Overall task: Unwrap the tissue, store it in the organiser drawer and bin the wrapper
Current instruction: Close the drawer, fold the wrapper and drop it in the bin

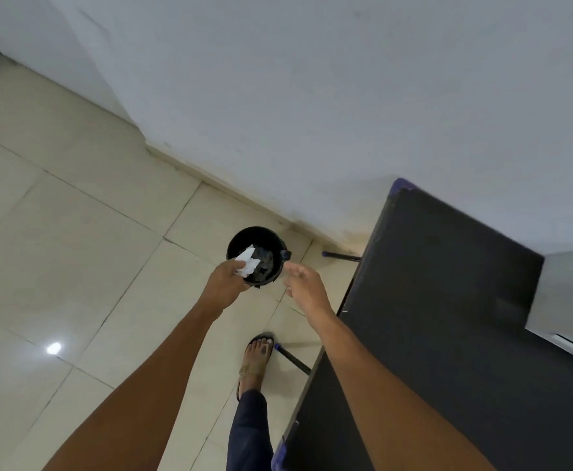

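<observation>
Cream floor tiles (74, 232); black bin (241, 237) near grey wall (312, 96).

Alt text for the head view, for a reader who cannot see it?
The left hand holds a white wrapper over a black bin on the tiled floor; the right hand hovers open and empty beside it, next to a dark table.

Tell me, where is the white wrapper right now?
The wrapper is pinched in the left hand, held right over the open black bin on the floor, just left of the dark table.
</observation>
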